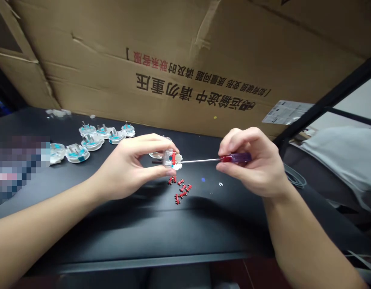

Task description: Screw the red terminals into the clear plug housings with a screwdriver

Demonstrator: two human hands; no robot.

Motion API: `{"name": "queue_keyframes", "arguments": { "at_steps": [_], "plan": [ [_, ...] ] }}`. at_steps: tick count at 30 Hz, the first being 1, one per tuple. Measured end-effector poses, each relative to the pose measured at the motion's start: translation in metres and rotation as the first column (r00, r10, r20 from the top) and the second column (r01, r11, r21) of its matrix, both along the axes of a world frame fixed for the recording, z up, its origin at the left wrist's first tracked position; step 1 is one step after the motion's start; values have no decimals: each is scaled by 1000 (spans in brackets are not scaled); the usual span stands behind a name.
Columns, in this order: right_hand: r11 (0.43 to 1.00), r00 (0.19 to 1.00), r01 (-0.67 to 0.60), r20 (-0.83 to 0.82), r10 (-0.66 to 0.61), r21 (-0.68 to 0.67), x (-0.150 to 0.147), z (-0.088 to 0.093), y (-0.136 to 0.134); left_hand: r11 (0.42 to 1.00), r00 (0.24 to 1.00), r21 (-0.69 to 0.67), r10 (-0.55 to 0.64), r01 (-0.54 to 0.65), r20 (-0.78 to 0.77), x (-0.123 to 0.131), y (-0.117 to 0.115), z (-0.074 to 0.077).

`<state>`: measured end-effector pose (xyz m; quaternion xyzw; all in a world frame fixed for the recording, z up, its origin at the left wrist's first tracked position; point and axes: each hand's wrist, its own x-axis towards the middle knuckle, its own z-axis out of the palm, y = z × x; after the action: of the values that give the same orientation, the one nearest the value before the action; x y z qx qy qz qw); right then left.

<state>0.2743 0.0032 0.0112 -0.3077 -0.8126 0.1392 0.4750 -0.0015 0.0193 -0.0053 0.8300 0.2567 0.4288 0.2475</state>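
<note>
Between the thumb and fingers of my left hand [134,160] is a clear plastic electrical plug [168,158], tipped so its metal pins point left. A red part with a small blue piece shows on the plug's right side. My right hand [254,160] grips the red and purple handle of a screwdriver [200,160]. The shaft lies nearly level, and its tip reaches the red part of the plug; whether it sits in a screw is too small to tell. Just below the plug, several small red parts with metal ends [182,193] lie on the black table [161,237].
Several clear plugs with blue inside [92,142] stand pins-up at the left. White bits [59,113] lie at the back left. A large cardboard box [173,52] walls off the back. A black metal frame [312,108] and a grey cable coil [294,176] are at the right.
</note>
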Motion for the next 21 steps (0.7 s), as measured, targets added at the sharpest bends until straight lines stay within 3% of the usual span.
{"name": "queue_keyframes", "arguments": {
  "at_steps": [7, 12, 17, 21],
  "plan": [
    [996, 994, 84, 66, -83, -23, -4, -1, -3, 999, 999, -38, 26, -25, 24, 0, 0, 1],
    [990, 988, 45, 140, -64, 135, -9, 3, -5, 989, 998, -148, 28, -21, 50, 1, -1, 3],
    [995, 976, 87, 203, -74, -57, -15, 3, -7, 971, 996, -239, 14, 7, 85, 1, 1, 2],
    [979, 983, 98, 139, -124, 179, -16, 1, -9, 932, 996, -363, 12, 22, 91, 1, 3, 0]
  ]
}}
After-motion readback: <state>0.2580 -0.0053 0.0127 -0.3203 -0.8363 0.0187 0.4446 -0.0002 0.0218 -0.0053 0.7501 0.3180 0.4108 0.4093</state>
